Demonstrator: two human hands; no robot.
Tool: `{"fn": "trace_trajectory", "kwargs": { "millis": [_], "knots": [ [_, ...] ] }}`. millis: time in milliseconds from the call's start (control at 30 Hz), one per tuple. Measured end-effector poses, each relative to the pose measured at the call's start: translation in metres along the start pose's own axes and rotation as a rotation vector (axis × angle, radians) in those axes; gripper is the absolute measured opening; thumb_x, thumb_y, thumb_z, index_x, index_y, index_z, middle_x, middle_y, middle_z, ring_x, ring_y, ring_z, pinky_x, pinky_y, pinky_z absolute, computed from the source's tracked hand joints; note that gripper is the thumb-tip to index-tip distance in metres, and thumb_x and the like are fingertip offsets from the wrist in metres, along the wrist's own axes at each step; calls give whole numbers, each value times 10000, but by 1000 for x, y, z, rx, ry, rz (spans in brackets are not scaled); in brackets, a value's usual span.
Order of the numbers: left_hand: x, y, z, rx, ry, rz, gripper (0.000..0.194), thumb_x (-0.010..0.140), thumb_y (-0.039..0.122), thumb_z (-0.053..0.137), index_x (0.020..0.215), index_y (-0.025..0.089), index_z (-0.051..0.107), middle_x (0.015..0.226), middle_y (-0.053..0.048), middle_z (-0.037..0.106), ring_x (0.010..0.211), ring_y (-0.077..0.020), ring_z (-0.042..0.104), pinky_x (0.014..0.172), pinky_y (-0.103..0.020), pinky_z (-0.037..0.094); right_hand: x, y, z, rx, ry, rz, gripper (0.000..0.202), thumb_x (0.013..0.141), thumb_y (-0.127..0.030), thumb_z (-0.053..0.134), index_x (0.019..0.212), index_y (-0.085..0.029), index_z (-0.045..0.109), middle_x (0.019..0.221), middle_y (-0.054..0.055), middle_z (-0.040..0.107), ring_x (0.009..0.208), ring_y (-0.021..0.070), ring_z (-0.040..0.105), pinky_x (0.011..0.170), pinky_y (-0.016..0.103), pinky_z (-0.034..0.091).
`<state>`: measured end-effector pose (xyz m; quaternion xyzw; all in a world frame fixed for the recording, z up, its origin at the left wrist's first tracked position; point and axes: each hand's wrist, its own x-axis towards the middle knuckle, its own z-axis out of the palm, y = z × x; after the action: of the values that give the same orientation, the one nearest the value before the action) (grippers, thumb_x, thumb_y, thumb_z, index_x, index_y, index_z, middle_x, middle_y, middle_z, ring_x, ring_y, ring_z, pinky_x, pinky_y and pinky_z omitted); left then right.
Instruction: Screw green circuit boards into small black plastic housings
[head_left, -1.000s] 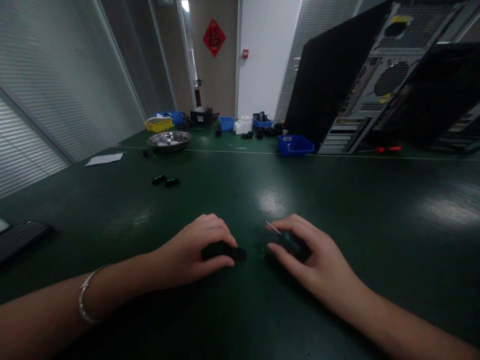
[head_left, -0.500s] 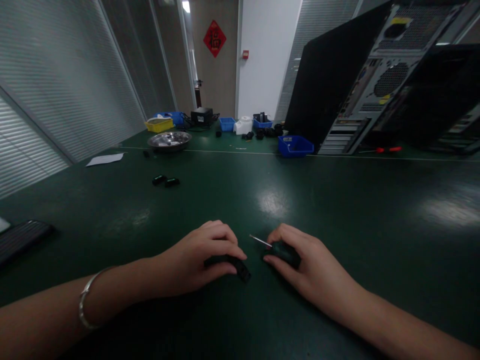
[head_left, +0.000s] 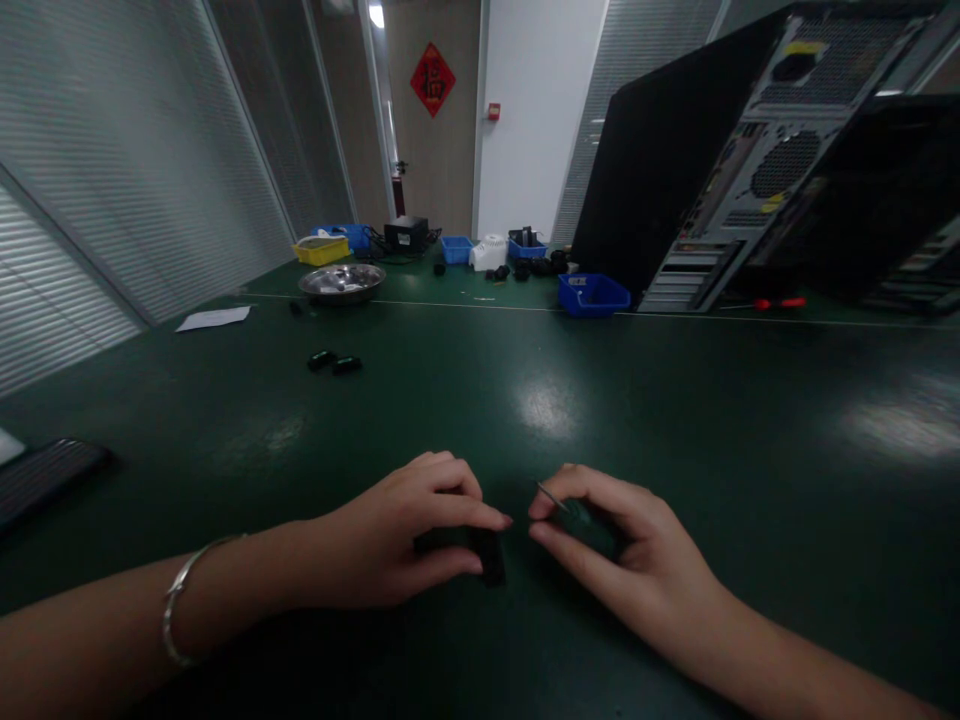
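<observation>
A small black part [head_left: 491, 558] sits between the thumb and fingers of my left hand [head_left: 412, 520], low over the green table; its shape is hard to make out. To the right, my right hand [head_left: 630, 530] is closed around a screwdriver [head_left: 592, 525] with a dark handle and a thin metal shaft. The shaft points up and left past my fingertips. A small gap separates the black part from my right fingertips. Farther off at the left, two small black pieces [head_left: 334, 362] lie on the table.
A keyboard [head_left: 56, 480] is at the left edge of the green table [head_left: 420, 400]. Behind are a paper [head_left: 214, 319], a metal dish [head_left: 343, 292], a yellow bin [head_left: 321, 251], a blue bin [head_left: 594, 300] and a large computer case [head_left: 667, 150] at the right.
The black part has turned in my left hand, and my left index finger reaches farther right. The screwdriver has shifted right and tilted, with its shaft now nearer my right fingertips.
</observation>
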<state>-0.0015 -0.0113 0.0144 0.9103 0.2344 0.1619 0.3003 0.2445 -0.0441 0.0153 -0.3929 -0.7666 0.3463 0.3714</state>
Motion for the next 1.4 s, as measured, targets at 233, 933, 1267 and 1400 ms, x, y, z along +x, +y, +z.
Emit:
{"fn": "trace_trajectory", "kwargs": {
  "millis": [233, 933, 1267, 1400],
  "knots": [
    [0, 6, 2, 11, -17, -40, 384, 865, 309, 731, 1228, 245, 624, 1161, -84, 558, 1055, -234, 534, 891, -343, 433, 1, 2, 1, 65, -15, 72, 71, 877, -172, 637, 926, -223, 641, 898, 9, 672, 866, 178, 643, 782, 290, 500],
    [1, 12, 7, -21, -40, -128, 174, 858, 156, 666, 1011, 202, 597, 791, 20, 551, 719, -146, 503, 683, -268, 372, 1, 3, 5, 89, -69, 166, 72, 866, -210, 655, 929, -185, 678, 866, 26, 710, 824, 183, 661, 745, 285, 508],
    [5, 10, 14, -27, 117, -177, 193, 811, 217, 765, 873, 155, 593, 818, -5, 538, 766, -168, 496, 654, -266, 342, -1, 0, 10, 4, -129, 93, 37, 845, -130, 662, 850, -165, 669, 831, 28, 662, 782, 174, 633, 691, 289, 472],
    [5, 12, 15, -27, 122, -180, 200, 808, 216, 765, 850, 154, 579, 807, -4, 537, 761, -170, 494, 650, -267, 335, -1, 0, 10, -12, -159, 100, 56, 839, -110, 662, 812, -159, 670, 819, 30, 649, 779, 176, 627, 687, 293, 471]
  ]
}}
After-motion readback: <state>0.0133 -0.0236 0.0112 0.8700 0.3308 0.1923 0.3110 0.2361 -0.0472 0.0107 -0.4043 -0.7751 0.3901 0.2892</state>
